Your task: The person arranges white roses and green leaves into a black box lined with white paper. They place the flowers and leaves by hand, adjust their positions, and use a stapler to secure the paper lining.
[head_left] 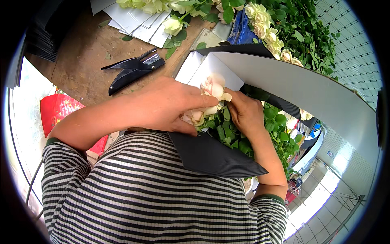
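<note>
Okay, so both hands are busy at a small bunch here. The left hand reaches across with its fingers partly spread and its thumb dropped lower, cupped loosely around a soft, pale pink rose and a creamy peach rose; can't tell if it's really gripping or just steadying them. The right hand is curled closer, right beside the pink bloom and above the glossy green leaves, but its fingertips are hidden, so no idea how tight it is.

The roses sit between a ribbed black corrugated card sheet on the person's side and a tall white-faced card panel beyond. To me this looks like the arranging step, settling the heads against each other. I'd say the next move calls for a light touch (petals bruise easily!) and level heads.

A black plier-style stapler lies apart from the hands on the brown wooden surface.
</note>
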Demonstrator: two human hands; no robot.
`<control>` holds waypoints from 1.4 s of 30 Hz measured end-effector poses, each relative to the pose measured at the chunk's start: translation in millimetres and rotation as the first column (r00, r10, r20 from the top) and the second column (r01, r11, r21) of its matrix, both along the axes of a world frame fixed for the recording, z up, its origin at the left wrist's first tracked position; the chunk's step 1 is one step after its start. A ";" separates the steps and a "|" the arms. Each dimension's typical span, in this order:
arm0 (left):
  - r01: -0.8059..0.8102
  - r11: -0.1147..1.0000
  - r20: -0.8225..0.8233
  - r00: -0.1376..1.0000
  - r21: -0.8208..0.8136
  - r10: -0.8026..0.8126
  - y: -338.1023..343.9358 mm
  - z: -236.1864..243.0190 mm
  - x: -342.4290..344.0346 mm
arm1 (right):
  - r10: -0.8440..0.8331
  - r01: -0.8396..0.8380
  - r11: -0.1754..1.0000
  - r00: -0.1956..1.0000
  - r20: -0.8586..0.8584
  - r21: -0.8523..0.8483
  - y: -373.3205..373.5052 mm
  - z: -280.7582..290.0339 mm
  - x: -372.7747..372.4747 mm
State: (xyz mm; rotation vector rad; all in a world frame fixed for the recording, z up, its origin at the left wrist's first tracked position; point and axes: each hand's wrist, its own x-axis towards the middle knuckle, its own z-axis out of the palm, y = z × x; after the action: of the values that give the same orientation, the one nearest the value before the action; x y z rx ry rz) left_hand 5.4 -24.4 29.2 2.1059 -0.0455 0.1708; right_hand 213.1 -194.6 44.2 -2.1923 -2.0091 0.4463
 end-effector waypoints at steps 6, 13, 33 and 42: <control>0.082 0.982 0.040 0.995 0.169 -0.090 -4.5 15.6 19.2 | 0.049 -0.050 0.999 0.995 0.086 0.009 0.7 4.6 -1.3; 0.141 0.970 -0.096 0.988 0.198 -0.124 -0.3 11.9 21.1 | 0.140 -0.005 0.976 0.777 -0.614 0.216 2.3 120.0 50.4; 0.178 0.963 -0.096 0.982 0.203 -0.161 1.7 5.1 20.5 | -0.032 0.566 0.101 0.824 -0.566 0.818 116.7 133.2 304.1; 0.203 0.931 -0.092 0.979 0.302 -0.183 0.8 9.7 21.2 | -0.243 0.197 -0.138 0.943 -0.226 0.971 -127.2 414.8 339.8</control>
State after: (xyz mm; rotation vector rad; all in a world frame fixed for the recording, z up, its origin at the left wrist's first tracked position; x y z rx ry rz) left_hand 26.6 -23.6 38.9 2.4033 -0.2569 -0.0231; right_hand 552.9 -321.8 459.0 -1.2597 -0.9892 -0.9658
